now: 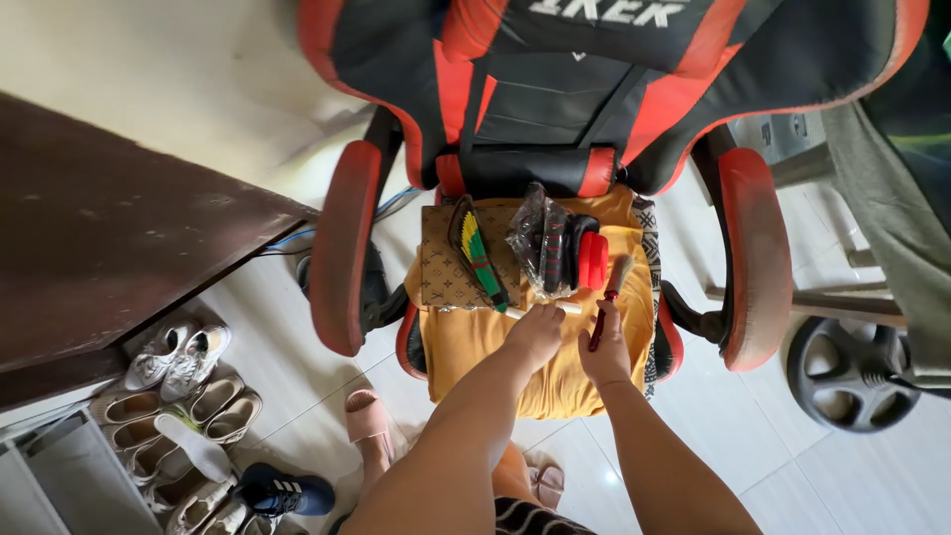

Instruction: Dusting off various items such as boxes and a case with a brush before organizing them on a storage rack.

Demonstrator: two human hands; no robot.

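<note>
Right hand (606, 349) clamped on red-handled brush (607, 302), fingers wrapped round lower handle, bristle end up and away, toward chair back. Long axis near-vertical in view, tilted slightly right at the top. Brush head just beside red-capped item in clear plastic bag (557, 250), right of it, apparently apart.

Left hand (535, 332) loosely curled, knuckles up, on or just over a thin white stick (567, 308) lying crosswise on yellow cloth (475, 342); actual grip not discernible. Stick axis roughly horizontal, at right angles to the brush.

Green-and-yellow brush (477, 256) up-left of left hand, lying diagonally across patterned brown box (441, 267), tip pointing down toward left knuckles. Left hand clearly nearer to it; right hand nearer to bag.

Edges: all items crowded on seat of red-black gaming chair (347, 248), hemmed in by armrests both sides and backrest ahead. Open cloth only on the near half of seat, under and below the hands. Right armrest close to brush hand, little lateral room there. Dark wooden desk (119, 238) off to the left, shoe rack (188, 416) below it, weight plate (852, 372) on floor at right, all well apart from hands.
</note>
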